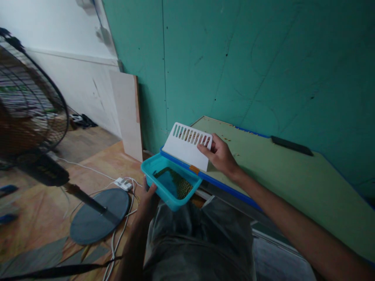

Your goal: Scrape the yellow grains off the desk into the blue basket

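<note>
My left hand [149, 195] is closed on the left side of a turquoise plastic tub [172, 200]. Small greenish beans [182, 186] lie inside, mostly toward its right end. The tub is just below the blue front edge of the green tabletop [281, 175]. A white plastic panel with a row of slots [186, 151] stands tilted at that edge, and my right hand [219, 154] grips its right end, thumb in front. Several small pale bits [227, 138] lie on the tabletop behind the panel.
A dark flat bar [291, 145] lies at the table's back edge by the green wall [240, 58]. On the left stands a fan [41, 168] with a round base. White cables and a power strip [123, 183] are on the floor. A pale board [126, 113] leans against the wall.
</note>
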`<state>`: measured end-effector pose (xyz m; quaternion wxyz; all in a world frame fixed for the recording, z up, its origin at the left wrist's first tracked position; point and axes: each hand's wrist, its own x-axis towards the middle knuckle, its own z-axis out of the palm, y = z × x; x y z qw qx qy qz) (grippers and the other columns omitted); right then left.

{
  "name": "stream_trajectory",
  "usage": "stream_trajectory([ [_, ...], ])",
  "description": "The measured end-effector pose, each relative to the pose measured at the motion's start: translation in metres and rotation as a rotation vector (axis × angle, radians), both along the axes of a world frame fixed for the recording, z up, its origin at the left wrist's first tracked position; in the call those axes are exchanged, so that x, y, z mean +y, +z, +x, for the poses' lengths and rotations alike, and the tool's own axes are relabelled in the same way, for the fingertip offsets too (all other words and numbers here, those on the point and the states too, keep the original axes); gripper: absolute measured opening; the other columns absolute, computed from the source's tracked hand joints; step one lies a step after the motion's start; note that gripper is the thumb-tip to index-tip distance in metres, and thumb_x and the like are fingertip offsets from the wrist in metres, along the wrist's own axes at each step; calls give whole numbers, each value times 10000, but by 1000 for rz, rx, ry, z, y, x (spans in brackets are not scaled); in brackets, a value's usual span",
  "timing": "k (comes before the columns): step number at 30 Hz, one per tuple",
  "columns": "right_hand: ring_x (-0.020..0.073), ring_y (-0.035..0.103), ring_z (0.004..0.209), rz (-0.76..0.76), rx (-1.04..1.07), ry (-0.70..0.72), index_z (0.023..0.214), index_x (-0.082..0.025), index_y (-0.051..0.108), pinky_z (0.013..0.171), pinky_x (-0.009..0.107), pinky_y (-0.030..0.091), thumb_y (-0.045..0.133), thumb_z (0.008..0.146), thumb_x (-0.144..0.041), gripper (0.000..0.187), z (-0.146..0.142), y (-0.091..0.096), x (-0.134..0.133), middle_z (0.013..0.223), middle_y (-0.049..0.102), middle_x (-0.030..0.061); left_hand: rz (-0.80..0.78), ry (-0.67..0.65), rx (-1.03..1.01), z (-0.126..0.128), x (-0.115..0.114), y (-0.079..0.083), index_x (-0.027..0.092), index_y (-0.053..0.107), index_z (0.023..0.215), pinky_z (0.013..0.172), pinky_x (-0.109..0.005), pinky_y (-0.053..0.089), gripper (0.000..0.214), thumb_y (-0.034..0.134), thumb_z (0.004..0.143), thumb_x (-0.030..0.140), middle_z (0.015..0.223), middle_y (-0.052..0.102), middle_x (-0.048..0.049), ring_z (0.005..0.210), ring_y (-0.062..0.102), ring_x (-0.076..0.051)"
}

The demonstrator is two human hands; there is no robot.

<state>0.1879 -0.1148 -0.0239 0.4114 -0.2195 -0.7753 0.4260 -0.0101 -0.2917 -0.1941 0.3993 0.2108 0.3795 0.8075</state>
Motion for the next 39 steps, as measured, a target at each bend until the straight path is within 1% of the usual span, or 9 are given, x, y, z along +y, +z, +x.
stream_trajectory([
  [3, 230, 738, 799, 42, -5, -58, 926, -257, 558, 651, 328, 567, 796, 858, -561, 393, 4, -1, 8, 916, 774, 51, -11, -4, 2, 0, -1, 1, 321, 614, 1394, 992, -469, 622, 700, 932, 792, 482, 1250, 781, -74, 1125, 766, -310],
  [10, 211, 679, 690, 229, -45, -316, 856, -276, 491, 594, 320, 477, 736, 880, -512, 341, 8, 3, 20, 793, 741, 32, -48, 8, -18, 1, 0, 1, 305, 610, 1376, 980, -476, 634, 717, 954, 763, 449, 1223, 792, -80, 1153, 765, -335],
  [17, 228, 686, 716, 300, -74, -396, 871, -277, 484, 628, 344, 475, 686, 902, -467, 278, 11, 9, 23, 791, 713, 33, -62, -10, -9, 1, 0, 0, 274, 634, 1268, 984, -487, 635, 681, 989, 710, 436, 1198, 788, -89, 1147, 764, -345],
  [22, 205, 626, 681, 308, 65, -523, 898, -282, 477, 624, 343, 466, 660, 903, -513, 295, 21, 8, 50, 771, 676, 13, -74, -18, -32, -3, 3, -8, 308, 586, 1359, 960, -476, 647, 720, 963, 759, 437, 1149, 793, -56, 1106, 781, -326],
  [25, 223, 645, 725, 292, 89, -611, 902, -277, 489, 653, 362, 484, 666, 878, -519, 301, 30, 1, 72, 804, 694, 31, -81, -17, -41, -4, 4, -11, 316, 558, 1413, 943, -470, 651, 796, 975, 744, 424, 1143, 795, -59, 1083, 787, -323],
  [28, 244, 682, 804, 258, 82, -581, 947, -267, 520, 711, 391, 521, 668, 867, -508, 294, 36, -7, 88, 902, 728, 64, -74, -22, -43, -3, 4, -12, 326, 552, 1435, 936, -480, 653, 787, 957, 769, 432, 1189, 789, -71, 1091, 785, -330],
  [31, 251, 687, 826, 205, 85, -551, 948, -262, 535, 739, 404, 532, 677, 847, -509, 302, 37, -15, 95, 922, 734, 73, -71, -15, -44, -2, 5, -10, 328, 566, 1416, 937, -485, 653, 770, 960, 763, 435, 1194, 790, -71, 1089, 785, -333],
  [35, 260, 690, 807, 139, 100, -548, 939, -252, 558, 765, 434, 539, 701, 823, -525, 328, 34, -20, 98, 925, 736, 83, -68, 2, -43, 0, 6, -8, 313, 590, 1365, 940, -492, 651, 767, 986, 720, 438, 1148, 800, -74, 1091, 782, -345],
  [39, 264, 700, 808, 104, 101, -504, 954, -254, 570, 750, 430, 546, 724, 814, -535, 350, 32, -21, 96, 925, 750, 76, -48, -14, -43, 1, 5, -6, 319, 602, 1357, 962, -500, 644, 715, 961, 752, 449, 1187, 794, -77, 1132, 769, -351],
])
